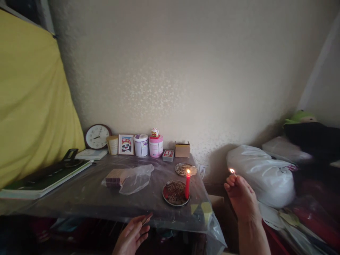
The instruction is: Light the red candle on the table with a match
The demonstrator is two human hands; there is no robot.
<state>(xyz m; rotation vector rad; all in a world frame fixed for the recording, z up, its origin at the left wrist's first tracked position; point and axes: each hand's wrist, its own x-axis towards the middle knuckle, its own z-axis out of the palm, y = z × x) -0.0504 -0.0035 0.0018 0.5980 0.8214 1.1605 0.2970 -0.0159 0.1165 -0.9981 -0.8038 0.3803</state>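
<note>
My right hand (243, 198) is raised right of the table, its fingers pinching a burning match (233, 172) with a small flame at the tip. At the table's front edge, my left hand (134, 232) holds a small matchbox (147, 218), seen nearly edge-on, between thumb and fingers. A lit red candle (187, 186) stands upright on the right side of a round metal plate (176, 204) with dark residue in it. Behind the candle, a second plate (178, 173) bears a heap of matchsticks (190, 170).
A paper-wrapped pack (114, 177) lies in a clear plastic bag (136, 180) on the plastic-covered table (92, 202). Along the wall stand a clock (98, 136), a panda picture (126, 145), tins (141, 145) and a cardboard box (182, 149). White bags (260, 173) are piled at right.
</note>
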